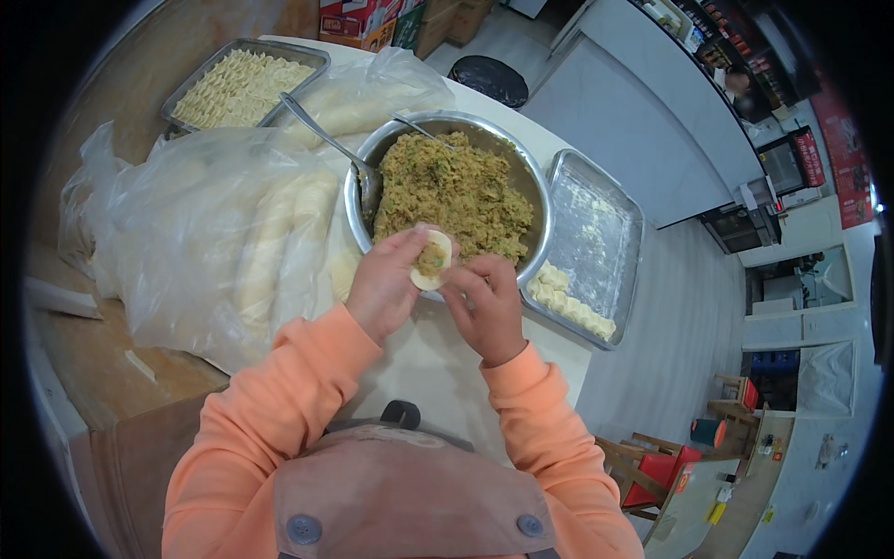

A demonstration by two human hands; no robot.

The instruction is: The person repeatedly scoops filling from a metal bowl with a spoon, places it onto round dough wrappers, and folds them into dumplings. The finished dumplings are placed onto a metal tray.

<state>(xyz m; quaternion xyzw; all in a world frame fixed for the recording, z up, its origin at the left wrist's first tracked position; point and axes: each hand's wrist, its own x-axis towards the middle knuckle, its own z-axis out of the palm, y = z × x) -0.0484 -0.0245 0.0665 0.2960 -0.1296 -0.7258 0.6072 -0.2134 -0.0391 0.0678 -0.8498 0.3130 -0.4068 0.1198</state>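
My left hand [391,279] holds a round dough wrapper [423,281] with a dab of filling [430,260] on it, at the near rim of a steel bowl [543,189]. The fingers of my right hand [487,304] are bent at the wrapper's right edge; whether they pinch it cannot be told. Minced filling with green bits [454,189] fills much of the bowl. A large metal spoon [321,126] leans on its left side, and a thinner utensil handle [412,124] rests over the far rim. Shaped dumplings [573,307] line the near end of a floured metal tray [632,230].
Clear plastic bags [174,209] holding pale dough cover the table's left side. A second metal tray [323,63], full of dumplings, stands at the far left. Beyond the table are a black round stool [489,80], stacked cartons [363,21] and chairs with red seats [649,482].
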